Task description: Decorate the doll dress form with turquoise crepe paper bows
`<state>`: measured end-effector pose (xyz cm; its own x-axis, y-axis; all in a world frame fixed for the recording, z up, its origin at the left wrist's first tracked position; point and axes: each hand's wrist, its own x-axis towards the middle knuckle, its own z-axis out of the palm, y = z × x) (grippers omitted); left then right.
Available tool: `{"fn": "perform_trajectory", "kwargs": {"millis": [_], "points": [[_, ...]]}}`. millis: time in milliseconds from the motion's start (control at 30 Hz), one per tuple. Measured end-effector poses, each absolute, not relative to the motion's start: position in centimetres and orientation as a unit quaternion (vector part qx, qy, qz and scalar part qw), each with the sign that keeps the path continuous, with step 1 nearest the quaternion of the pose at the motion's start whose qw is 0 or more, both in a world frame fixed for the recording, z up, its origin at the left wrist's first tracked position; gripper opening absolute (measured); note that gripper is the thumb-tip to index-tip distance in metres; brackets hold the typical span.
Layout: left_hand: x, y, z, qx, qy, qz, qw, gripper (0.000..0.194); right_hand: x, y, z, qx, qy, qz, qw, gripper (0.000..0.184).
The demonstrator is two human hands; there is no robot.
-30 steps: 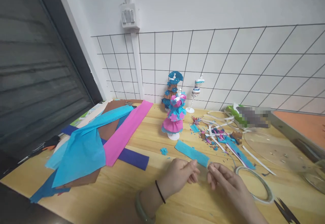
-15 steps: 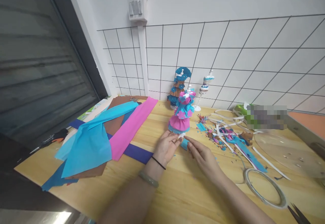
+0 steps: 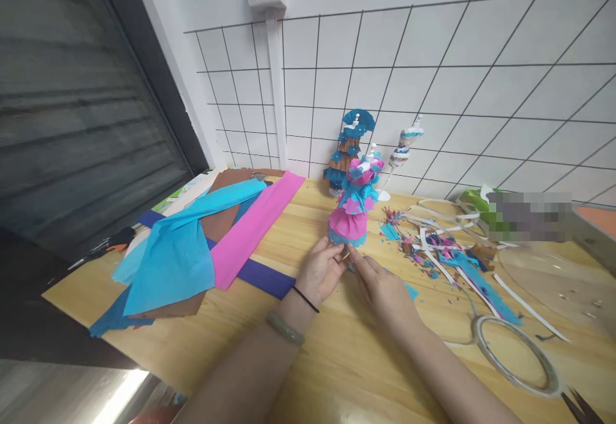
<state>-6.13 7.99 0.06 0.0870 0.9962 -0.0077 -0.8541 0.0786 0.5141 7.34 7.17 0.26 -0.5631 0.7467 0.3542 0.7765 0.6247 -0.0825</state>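
Observation:
A small dress form in a pink and blue crepe-paper dress point(image 3: 350, 224) stands upright on the table, its base hidden by the hem and my fingers. My left hand point(image 3: 321, 271), palm turned up, has its thumb and fingers closed at the bottom edge of the skirt. From the other side, my right hand point(image 3: 382, 286) pinches the same hem, fingertips almost touching the left ones. Partly under the right hand lies a light-blue paper scrap point(image 3: 411, 292). Behind stand a dress form in brown and blue paper point(image 3: 349, 161) and a slimmer form on a thin stem point(image 3: 403, 151).
Crepe-paper sheets, including a pink strip point(image 3: 260, 228) and blue sheet point(image 3: 173, 263), lie at left with scissors point(image 3: 103, 247). At right are paper clippings point(image 3: 440, 251), a tape roll point(image 3: 514, 356), a clear plate point(image 3: 543, 283) and dark blades point(image 3: 580, 405). A wire grid point(image 3: 443, 71) backs the table.
My right hand has moved in to the skirt hem, its fingertips now meeting it beside my left fingers. The light-blue scrap near it is now mostly covered. The whole view has shifted slightly.

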Motion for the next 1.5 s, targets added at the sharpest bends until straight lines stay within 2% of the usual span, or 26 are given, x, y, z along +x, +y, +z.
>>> {"fn": "perform_trajectory", "kwargs": {"millis": [400,700,933,1067,1233,1333,1400,1500], "points": [[-6.1,7.9,0.2,0.182,0.195,0.652,0.710,0.022,6.9,7.2,0.2,-0.433,-0.879,-0.083,0.183,0.062],[-5.9,7.7,0.4,0.184,0.208,0.659,0.699,0.022,6.9,7.1,0.9,-0.432,-0.877,-0.155,0.140,0.068],[-5.8,7.8,0.2,0.195,0.213,0.667,0.687,0.025,7.0,7.0,0.8,-0.453,-0.873,-0.112,0.142,0.066],[-5.8,7.9,0.1,0.200,0.227,0.669,0.679,0.029,7.1,7.2,0.4,-0.459,-0.867,-0.009,0.191,0.053],[-5.9,7.9,0.1,0.196,0.230,0.672,0.676,0.032,6.6,7.5,0.6,-0.424,-0.794,0.261,0.349,0.044],[-5.9,7.9,0.2,0.191,0.236,0.672,0.675,0.029,6.5,7.3,1.3,-0.439,-0.700,0.410,0.386,0.049],[-5.9,7.8,0.2,0.193,0.238,0.671,0.675,0.028,6.5,7.2,1.7,-0.449,-0.651,0.459,0.405,0.052],[-5.9,7.8,0.2,0.191,0.228,0.674,0.676,0.026,6.6,7.1,2.0,-0.456,-0.627,0.464,0.428,0.051]]}}
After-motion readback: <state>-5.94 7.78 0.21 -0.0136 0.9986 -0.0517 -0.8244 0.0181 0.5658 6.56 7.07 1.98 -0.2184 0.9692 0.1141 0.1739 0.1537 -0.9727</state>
